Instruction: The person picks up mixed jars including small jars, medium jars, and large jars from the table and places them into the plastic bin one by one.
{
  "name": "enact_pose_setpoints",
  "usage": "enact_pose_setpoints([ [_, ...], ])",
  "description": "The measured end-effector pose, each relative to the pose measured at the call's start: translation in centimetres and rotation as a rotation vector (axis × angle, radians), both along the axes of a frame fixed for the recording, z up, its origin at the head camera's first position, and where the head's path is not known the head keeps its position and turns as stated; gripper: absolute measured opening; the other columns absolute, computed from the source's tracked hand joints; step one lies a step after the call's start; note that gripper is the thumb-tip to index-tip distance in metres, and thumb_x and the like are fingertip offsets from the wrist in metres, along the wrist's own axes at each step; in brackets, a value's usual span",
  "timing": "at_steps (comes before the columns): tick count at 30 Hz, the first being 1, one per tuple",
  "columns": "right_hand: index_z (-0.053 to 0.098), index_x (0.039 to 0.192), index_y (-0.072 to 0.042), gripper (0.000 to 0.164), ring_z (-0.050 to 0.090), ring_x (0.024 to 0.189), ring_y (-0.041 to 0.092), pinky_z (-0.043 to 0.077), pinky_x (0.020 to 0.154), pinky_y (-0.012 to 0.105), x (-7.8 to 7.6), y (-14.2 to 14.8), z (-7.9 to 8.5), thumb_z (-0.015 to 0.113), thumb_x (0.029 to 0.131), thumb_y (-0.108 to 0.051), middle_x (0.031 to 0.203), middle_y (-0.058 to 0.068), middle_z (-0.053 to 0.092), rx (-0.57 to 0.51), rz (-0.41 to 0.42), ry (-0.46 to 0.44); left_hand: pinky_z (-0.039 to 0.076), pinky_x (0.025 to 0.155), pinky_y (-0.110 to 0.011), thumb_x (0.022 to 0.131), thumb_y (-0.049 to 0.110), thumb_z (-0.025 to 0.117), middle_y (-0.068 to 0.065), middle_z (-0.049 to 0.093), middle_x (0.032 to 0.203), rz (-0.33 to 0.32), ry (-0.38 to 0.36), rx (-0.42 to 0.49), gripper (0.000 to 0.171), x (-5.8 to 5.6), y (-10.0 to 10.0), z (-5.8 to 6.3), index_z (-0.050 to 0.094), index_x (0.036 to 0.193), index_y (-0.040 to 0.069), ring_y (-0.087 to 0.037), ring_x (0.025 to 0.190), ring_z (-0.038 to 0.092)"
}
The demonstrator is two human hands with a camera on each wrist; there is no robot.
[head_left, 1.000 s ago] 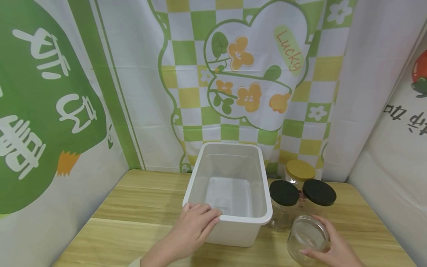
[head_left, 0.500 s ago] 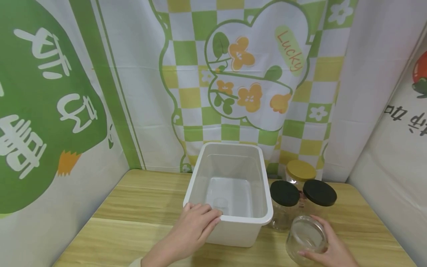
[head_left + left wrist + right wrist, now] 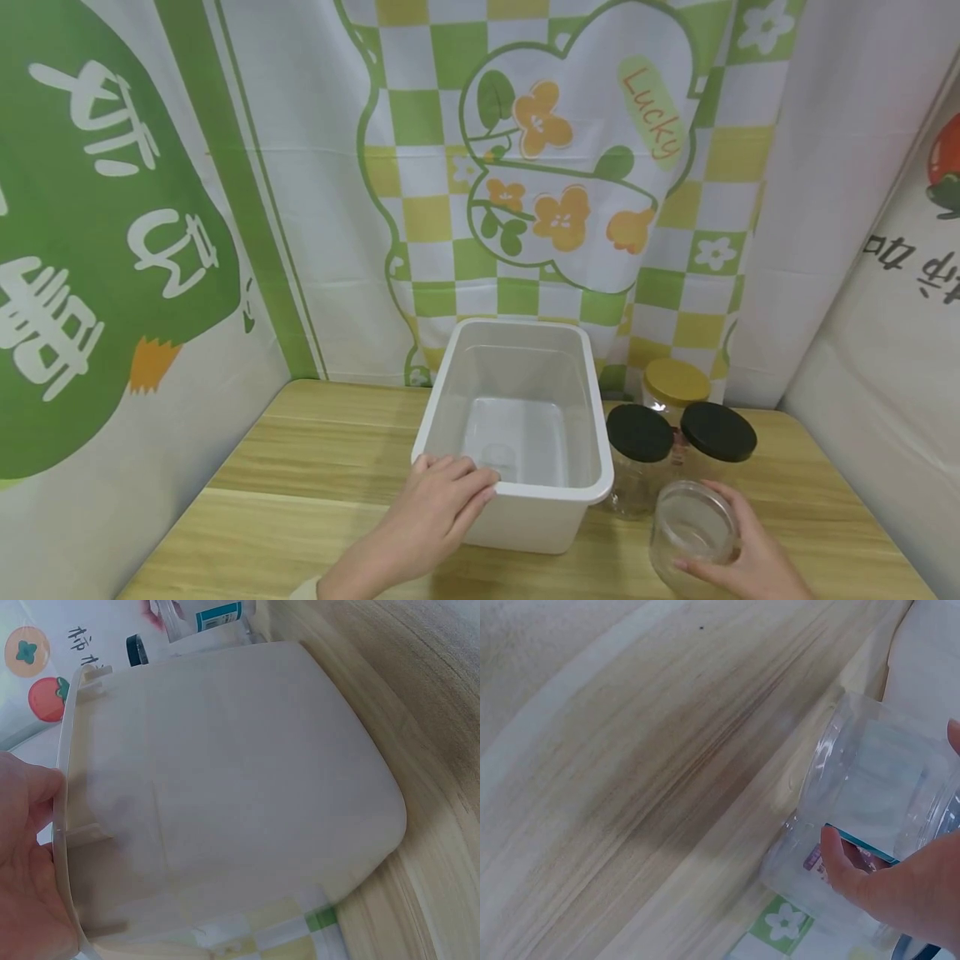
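A white plastic bin point(image 3: 525, 517) stands at the middle of the wooden table, its inside facing up. My left hand point(image 3: 442, 504) grips the near rim at its left corner, with the fingers hooked over the edge. In the left wrist view the hand point(image 3: 30, 862) holds the lip beside the bin's outer wall point(image 3: 240, 780). To the right of the bin, my right hand point(image 3: 753, 550) holds a clear jar point(image 3: 686, 533) that shows no coloured lid, thumb and fingers on opposite sides. The right wrist view shows the jar point(image 3: 877, 765) with a teal-edged label, close over the table.
Behind the held jar stand two clear jars with black lids point(image 3: 640, 433) and one with a yellow lid point(image 3: 677, 382). A checked, flower-printed curtain point(image 3: 547, 167) hangs along the table's back edge. Printed cloth point(image 3: 892, 350) borders the right side too.
My right hand and the jar shift a little left, then slightly back to the right, with the jar's tilt changing a little. The left hand and the bin stay in place.
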State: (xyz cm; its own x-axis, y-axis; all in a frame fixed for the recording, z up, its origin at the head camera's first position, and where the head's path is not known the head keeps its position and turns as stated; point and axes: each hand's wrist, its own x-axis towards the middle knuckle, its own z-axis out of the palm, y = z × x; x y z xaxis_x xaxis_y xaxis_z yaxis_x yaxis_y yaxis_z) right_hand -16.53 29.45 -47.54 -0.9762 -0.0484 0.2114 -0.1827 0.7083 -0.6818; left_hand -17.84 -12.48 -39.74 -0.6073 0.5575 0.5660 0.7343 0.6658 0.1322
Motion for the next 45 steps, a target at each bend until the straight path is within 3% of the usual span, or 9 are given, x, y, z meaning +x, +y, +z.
enact_pose_setpoints([
  [5,0.038,0.151,-0.002,0.103,0.057,0.1,0.005,0.051,0.071,0.029,0.1,0.0,0.2,0.1,0.07,-0.018,0.132,0.022,0.06,0.01,0.005,0.018,0.035,0.079,-0.03,0.11,0.023,0.057,0.016,0.058,0.087,0.001,-0.007,-0.003,0.015,0.0,0.0,0.1,0.071,0.111,0.024,-0.003,0.082,0.051],
  [11,0.042,0.151,-0.006,0.104,0.057,0.101,-0.001,0.052,0.07,0.029,0.3,-0.2,0.2,0.102,0.066,-0.017,0.13,0.019,0.062,-0.002,0.029,0.089,0.035,0.08,-0.03,0.11,0.023,0.057,0.016,0.057,0.087,0.003,-0.002,-0.008,0.014,0.0,0.0,0.1,0.071,0.112,0.023,-0.004,0.082,0.052],
  [20,0.04,0.154,-0.008,0.105,0.058,0.103,0.001,0.055,0.074,0.039,0.3,0.2,0.9,0.1,0.07,-0.022,0.134,0.02,0.061,0.007,0.052,0.031,0.036,0.081,-0.031,0.109,0.022,0.058,0.015,0.058,0.087,0.005,-0.016,-0.011,0.015,0.0,0.1,0.1,0.073,0.113,0.021,-0.004,0.082,0.052],
  [29,0.045,0.152,-0.004,0.104,0.057,0.103,-0.001,0.052,0.072,0.027,0.3,0.3,1.7,0.102,0.066,-0.02,0.131,0.019,0.062,0.034,0.092,0.113,0.035,0.08,-0.031,0.11,0.023,0.056,0.016,0.058,0.087,0.006,-0.031,-0.015,0.016,0.1,0.0,0.2,0.072,0.114,0.023,-0.004,0.084,0.053],
  [45,0.047,0.148,-0.001,0.101,0.054,0.099,-0.004,0.047,0.068,0.025,0.2,0.6,2.9,0.102,0.064,-0.013,0.125,0.014,0.064,0.079,0.168,0.183,0.036,0.08,-0.031,0.11,0.023,0.057,0.016,0.057,0.086,0.003,0.006,-0.01,0.014,0.0,0.0,-0.1,0.071,0.113,0.023,-0.004,0.081,0.051],
])
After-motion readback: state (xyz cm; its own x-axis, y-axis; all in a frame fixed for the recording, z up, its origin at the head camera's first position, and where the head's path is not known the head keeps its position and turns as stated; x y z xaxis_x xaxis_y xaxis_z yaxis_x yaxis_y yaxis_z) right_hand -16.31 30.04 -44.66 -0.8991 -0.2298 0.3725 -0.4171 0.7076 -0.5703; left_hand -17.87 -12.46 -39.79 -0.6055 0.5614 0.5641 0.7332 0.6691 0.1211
